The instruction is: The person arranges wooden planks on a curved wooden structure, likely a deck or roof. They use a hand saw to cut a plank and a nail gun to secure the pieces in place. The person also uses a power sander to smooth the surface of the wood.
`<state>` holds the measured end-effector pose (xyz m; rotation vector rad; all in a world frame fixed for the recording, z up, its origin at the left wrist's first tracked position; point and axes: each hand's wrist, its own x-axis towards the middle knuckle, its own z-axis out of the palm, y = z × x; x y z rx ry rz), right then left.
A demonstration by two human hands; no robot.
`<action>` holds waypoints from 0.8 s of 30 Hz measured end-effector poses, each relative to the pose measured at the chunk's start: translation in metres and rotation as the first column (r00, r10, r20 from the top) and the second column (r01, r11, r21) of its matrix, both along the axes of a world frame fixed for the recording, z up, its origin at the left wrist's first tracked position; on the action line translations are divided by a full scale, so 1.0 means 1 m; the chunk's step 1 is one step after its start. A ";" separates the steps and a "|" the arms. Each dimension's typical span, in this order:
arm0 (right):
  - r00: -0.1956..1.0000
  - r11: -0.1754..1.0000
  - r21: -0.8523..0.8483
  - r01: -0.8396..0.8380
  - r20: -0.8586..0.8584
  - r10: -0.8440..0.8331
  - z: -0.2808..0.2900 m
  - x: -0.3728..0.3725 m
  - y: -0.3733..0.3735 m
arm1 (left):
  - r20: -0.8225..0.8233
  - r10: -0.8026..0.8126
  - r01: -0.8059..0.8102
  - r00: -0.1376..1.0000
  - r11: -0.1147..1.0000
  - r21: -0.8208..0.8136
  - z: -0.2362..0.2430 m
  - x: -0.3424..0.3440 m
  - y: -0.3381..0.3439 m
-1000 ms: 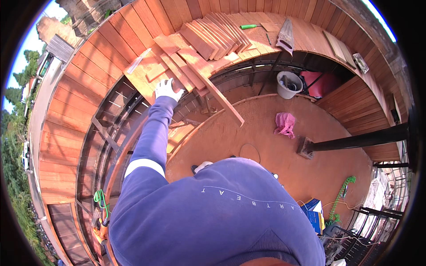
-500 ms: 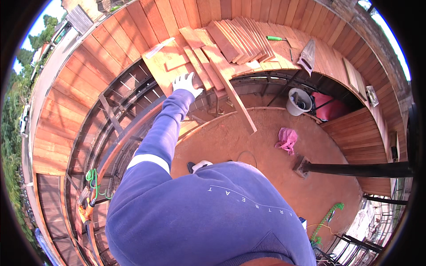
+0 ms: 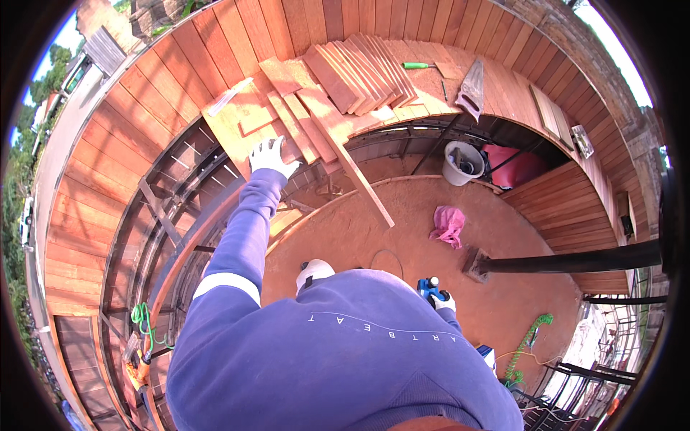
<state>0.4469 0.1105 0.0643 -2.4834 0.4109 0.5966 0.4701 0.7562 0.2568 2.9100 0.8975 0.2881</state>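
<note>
Boards (image 3: 302,126) lie loose on the deck (image 3: 108,165) edge above the open frame. Left hand (image 3: 272,156), white glove, has crept back slightly along them versus a second ago; view swung too, so part of that is head motion. Fingers spread wide, flat on the short boards, nothing gripped. Long plank (image 3: 359,179) slants down just beside the hand. Right hand (image 3: 442,302) low by the hip, closed on a blue tool (image 3: 430,287). Bucket (image 3: 461,161) and pink rag (image 3: 447,224) sit on the dirt below, well apart.
</note>
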 end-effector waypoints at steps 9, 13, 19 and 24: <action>0.937 0.671 0.741 -0.012 0.243 -0.252 0.238 0.175 0.148 | 0.034 -0.014 0.014 0.999 1.000 -0.017 0.002 -0.002 -0.007; 0.895 0.645 0.747 -0.162 0.387 -0.223 0.303 0.257 0.208 | 0.069 -0.019 0.022 0.997 0.998 -0.055 0.005 0.001 -0.009; 0.898 0.588 0.758 -0.281 0.424 -0.116 0.324 0.387 0.296 | 0.104 0.013 -0.010 0.994 0.999 -0.032 0.003 0.001 -0.008; 0.905 0.574 0.758 -0.311 0.420 -0.065 0.303 0.479 0.354 | 0.065 0.132 -0.127 0.989 0.988 -0.088 0.001 0.007 -0.011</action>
